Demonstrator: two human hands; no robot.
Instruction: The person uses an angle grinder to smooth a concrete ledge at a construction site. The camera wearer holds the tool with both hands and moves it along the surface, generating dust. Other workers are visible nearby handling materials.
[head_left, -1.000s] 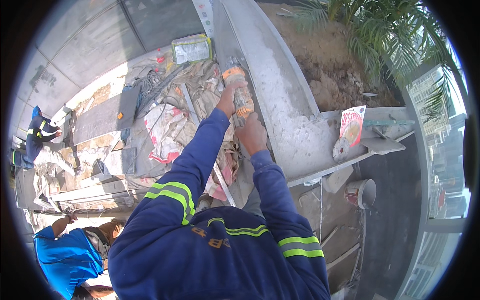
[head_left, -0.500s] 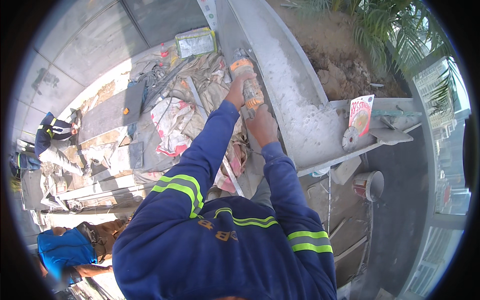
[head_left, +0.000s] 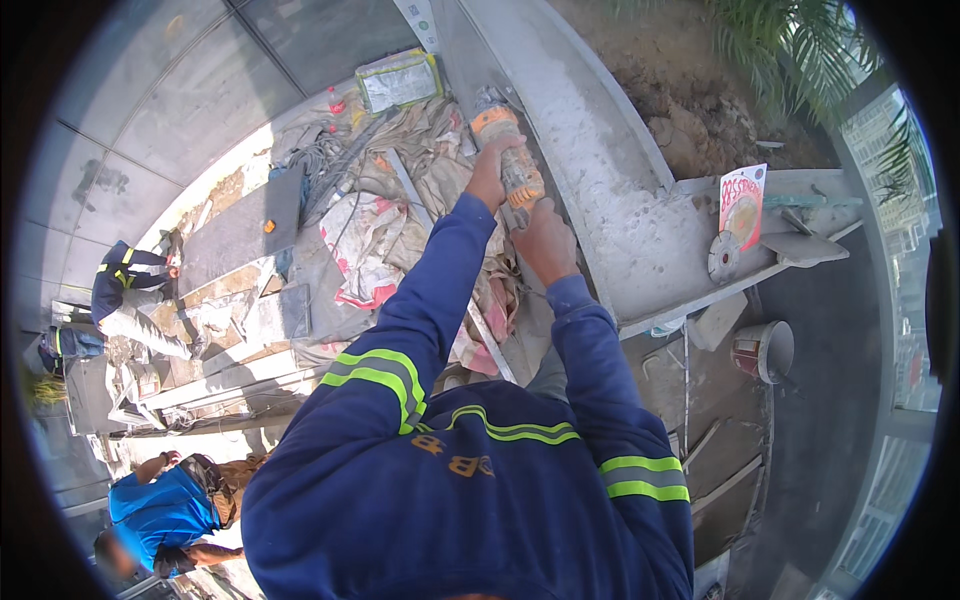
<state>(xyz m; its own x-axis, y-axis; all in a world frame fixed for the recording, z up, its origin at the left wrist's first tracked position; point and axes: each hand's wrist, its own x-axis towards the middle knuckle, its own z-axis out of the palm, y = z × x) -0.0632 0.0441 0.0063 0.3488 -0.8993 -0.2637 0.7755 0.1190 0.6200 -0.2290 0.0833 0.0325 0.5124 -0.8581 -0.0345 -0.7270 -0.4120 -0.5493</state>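
An orange, dust-covered angle grinder (head_left: 521, 172) is held lengthwise in both hands beside the low grey concrete wall. My left hand (head_left: 488, 172) wraps around its body toward the front, fingers closed. Behind it, my right hand (head_left: 547, 243) grips the rear handle end. The grinder's head (head_left: 490, 100) points away from me, close to the wall's inner face; dust and blur hide whether it touches. Just left of the tool lie crumpled dusty sheets and sacks (head_left: 365, 240), with a long pale strip (head_left: 490, 345) across them.
On the ledge at right are a round cutting disc (head_left: 723, 257), a red-and-white card (head_left: 741, 205) and a flat grey slab (head_left: 805, 249). A bucket (head_left: 763, 352) stands below. Two people (head_left: 128, 290) (head_left: 165, 510) are at left. A wrapped bag (head_left: 398, 80) sits ahead.
The whole view has shifted, so most things appear a little further right. Both hands keep hold of the grinder in nearly the same place by the wall. The blue-shirted person at lower left has moved an arm.
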